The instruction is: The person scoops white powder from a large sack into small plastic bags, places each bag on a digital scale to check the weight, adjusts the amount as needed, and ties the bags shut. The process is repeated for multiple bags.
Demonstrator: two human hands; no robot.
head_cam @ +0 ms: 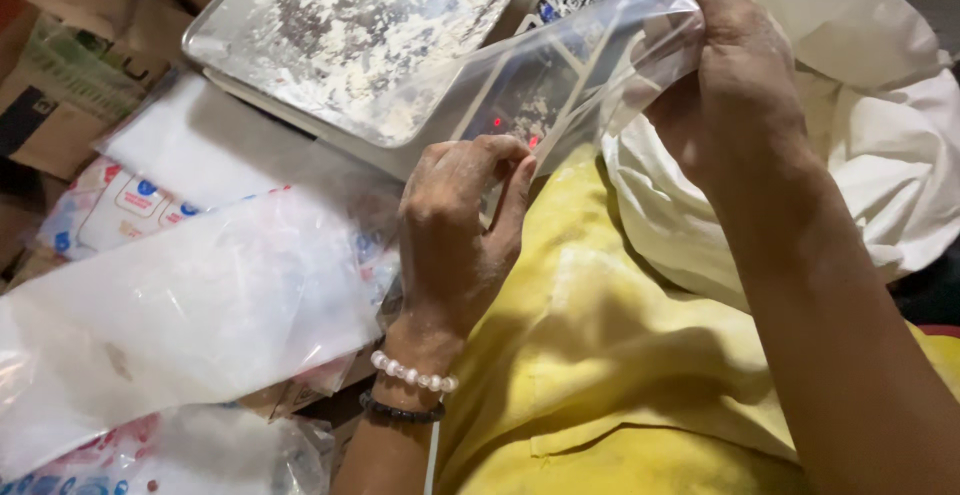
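A clear plastic bag is held stretched over a flour-dusted weighing scale, its long axis slanting from lower left to upper right. Its lower edge is pinched by the left hand, its upper end gripped by the right hand, beside a white cloth sack

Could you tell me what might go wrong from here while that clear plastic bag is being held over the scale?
1. The clear plastic bag is pinched only at its edges by the left hand and right hand; thin film could slip or tear.
2. The bag drapes over the scale, whose metal pan is dusted with white powder, so it may pick up residue or press the keypad.
3. Loose bags piled beside the scale could slide.
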